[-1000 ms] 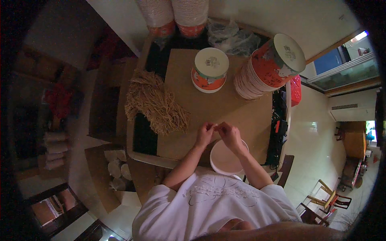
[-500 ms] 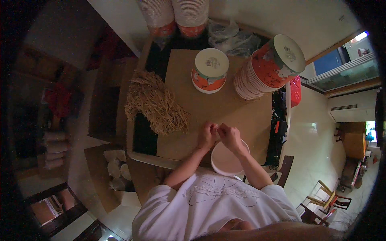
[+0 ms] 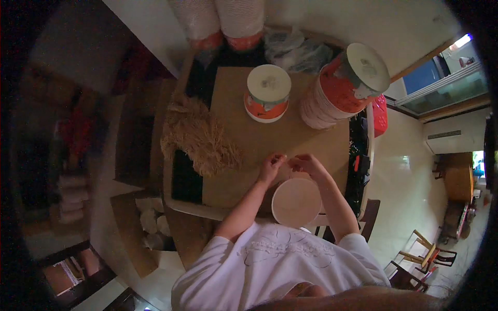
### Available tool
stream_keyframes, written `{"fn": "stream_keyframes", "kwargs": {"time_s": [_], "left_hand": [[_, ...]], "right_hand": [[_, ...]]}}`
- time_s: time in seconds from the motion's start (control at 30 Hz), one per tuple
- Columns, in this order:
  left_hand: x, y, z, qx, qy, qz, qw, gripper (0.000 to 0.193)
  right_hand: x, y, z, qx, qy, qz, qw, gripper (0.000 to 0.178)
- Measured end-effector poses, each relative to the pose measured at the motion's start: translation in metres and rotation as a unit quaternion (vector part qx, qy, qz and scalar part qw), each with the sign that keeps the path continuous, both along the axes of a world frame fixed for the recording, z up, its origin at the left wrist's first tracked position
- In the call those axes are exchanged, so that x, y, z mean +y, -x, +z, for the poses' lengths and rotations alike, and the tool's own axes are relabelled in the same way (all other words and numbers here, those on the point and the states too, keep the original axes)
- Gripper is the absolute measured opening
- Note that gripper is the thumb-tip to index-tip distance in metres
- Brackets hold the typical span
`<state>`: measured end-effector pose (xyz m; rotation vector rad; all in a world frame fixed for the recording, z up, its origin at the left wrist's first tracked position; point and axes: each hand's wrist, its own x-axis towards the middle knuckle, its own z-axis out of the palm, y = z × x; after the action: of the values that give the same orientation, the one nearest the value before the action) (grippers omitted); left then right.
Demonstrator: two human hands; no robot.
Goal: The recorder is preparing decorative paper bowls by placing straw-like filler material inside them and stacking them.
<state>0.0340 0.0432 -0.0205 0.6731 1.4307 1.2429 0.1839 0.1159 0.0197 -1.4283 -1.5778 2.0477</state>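
Note:
A white-lined paper tub (image 3: 296,202) rests against my shirt at the table's near edge, its round mouth facing me. Just beyond its far rim, my left hand (image 3: 272,168) is closed, thumb and fingertips pinched together. My right hand (image 3: 308,167) is beside it, a small gap between them, its fingers curled in. Whatever the fingers hold is too small and blurred to make out. To the left of my hands lies a tangled bundle of brown twisted cords (image 3: 199,137). Farther off, an orange and white paper tub (image 3: 268,85) stands upside down on the cardboard (image 3: 228,85).
At the right stands a tilted stack of nested orange tubs (image 3: 334,93). Tall wrapped stacks (image 3: 241,23) and crumpled clear plastic (image 3: 295,49) line the back. Along the right edge are a black device (image 3: 361,165) and a red object (image 3: 380,115). An open carton (image 3: 129,228) sits at lower left.
My hands, touching before, have drawn apart, the right one shifting to the right and slightly away from me. The tub's mouth is now less covered by my right arm.

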Motion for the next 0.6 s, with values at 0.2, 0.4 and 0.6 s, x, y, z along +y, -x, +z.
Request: {"fn": "stream_keyframes", "kwargs": {"time_s": [0.2, 0.4, 0.6], "left_hand": [[0.008, -0.01, -0.001, -0.047, 0.017, -0.006, 0.999, 0.013], [0.011, -0.001, -0.001, -0.07, 0.064, -0.044, 0.995, 0.014], [0.004, 0.008, -0.008, 0.016, 0.004, -0.129, 0.991, 0.014]], "right_hand": [[-0.004, -0.003, -0.017, 0.079, 0.215, -0.103, 0.968, 0.02], [-0.005, -0.002, -0.011, 0.116, 0.258, -0.129, 0.95, 0.015], [-0.008, -0.006, -0.013, 0.085, 0.193, -0.15, 0.966, 0.012]]}}
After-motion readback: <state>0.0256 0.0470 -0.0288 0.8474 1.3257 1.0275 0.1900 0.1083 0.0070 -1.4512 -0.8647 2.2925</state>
